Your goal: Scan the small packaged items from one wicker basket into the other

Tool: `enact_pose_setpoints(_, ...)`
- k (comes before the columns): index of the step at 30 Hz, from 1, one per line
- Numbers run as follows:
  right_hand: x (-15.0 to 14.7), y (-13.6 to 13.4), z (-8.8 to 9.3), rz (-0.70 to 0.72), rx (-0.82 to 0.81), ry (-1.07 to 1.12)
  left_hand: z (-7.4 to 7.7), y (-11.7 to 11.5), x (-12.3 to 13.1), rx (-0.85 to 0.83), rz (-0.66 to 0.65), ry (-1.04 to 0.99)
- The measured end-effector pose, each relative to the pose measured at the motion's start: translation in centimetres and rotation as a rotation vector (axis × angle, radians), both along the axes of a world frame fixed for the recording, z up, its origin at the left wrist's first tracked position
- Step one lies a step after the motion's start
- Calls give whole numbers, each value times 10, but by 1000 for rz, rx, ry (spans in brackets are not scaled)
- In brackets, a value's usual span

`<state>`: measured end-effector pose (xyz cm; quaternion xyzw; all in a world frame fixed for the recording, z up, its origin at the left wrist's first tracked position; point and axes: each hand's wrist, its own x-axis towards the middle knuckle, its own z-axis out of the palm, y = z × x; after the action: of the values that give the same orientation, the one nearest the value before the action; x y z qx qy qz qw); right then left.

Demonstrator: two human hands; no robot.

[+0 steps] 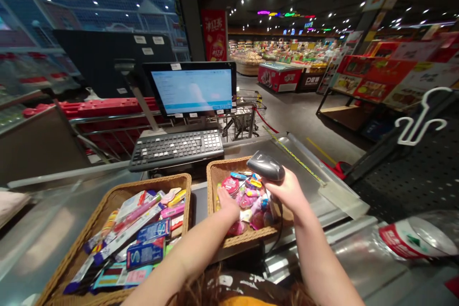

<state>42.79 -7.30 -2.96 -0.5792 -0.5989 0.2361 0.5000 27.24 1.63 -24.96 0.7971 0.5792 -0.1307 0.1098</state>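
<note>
My right hand [285, 189] is wrapped round the grip of a black handheld barcode scanner [266, 166], raised above the right wicker basket [211, 169]. The scanner's head points left, and its cable hangs below my hand. Inside that basket, my left hand [228, 204] grips a small round tub with a red top [230, 184]; most of its fingers are hidden. Around the hand lie several colourful small sweets packs [251, 201]. To the left stands a larger wicker basket [188, 184] holding many wrapped items, among them blue packs [146, 252].
Behind the baskets are a black keyboard [177, 147] and a lit monitor [193, 90]. A white hook [412, 126] hangs at right, above a large clear bottle with a red-and-white label [401, 239]. A yellow-green strip [299, 160] runs along the metal counter.
</note>
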Motion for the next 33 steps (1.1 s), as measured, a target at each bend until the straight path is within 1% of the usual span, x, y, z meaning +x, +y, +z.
enact_pose_setpoints(3, 0, 3, -2, 19, -11, -7, -4, -4, 4, 53, 19, -52)
enact_pose_setpoints(5, 3, 4, -5, 19, -16, -1, -4, -4, 4, 86, 14, -74)
enact_pose_setpoints(8, 7, 2, -8, 10, -16, 13, 0, -1, -2, 137, 1, -85)
enact_pose_setpoints(11, 12, 0, -10, 0, -15, 28, 9, 4, -7, 167, -11, -95)
enact_pose_setpoints(13, 13, -2, -10, 3, -20, 44, 19, 7, -9, 166, -20, -106)
enact_pose_setpoints(15, 14, -4, -10, 4, -24, 57, 32, 10, -10, 160, -34, -124)
enact_pose_setpoints(19, 16, -5, -9, -3, -13, 52, 65, 9, -13, 190, -93, -196)
enact_pose_setpoints(21, 15, -5, -8, -2, -10, 38, 83, 8, -18, 232, -146, -237)
enact_pose_setpoints(23, 14, -5, -8, -3, -14, 23, 96, 8, -26, 282, -209, -285)
enact_pose_setpoints(26, 12, -6, -7, 2, -16, 15, 109, 10, -39, 341, -251, -377)
enact_pose_setpoints(30, 8, -8, -5, 3, -9, 8, 119, 14, -61, 335, -184, -506)
enact_pose_setpoints(33, 6, -10, -4, -5, -6, 10, 130, 14, -79, 331, -140, -634)
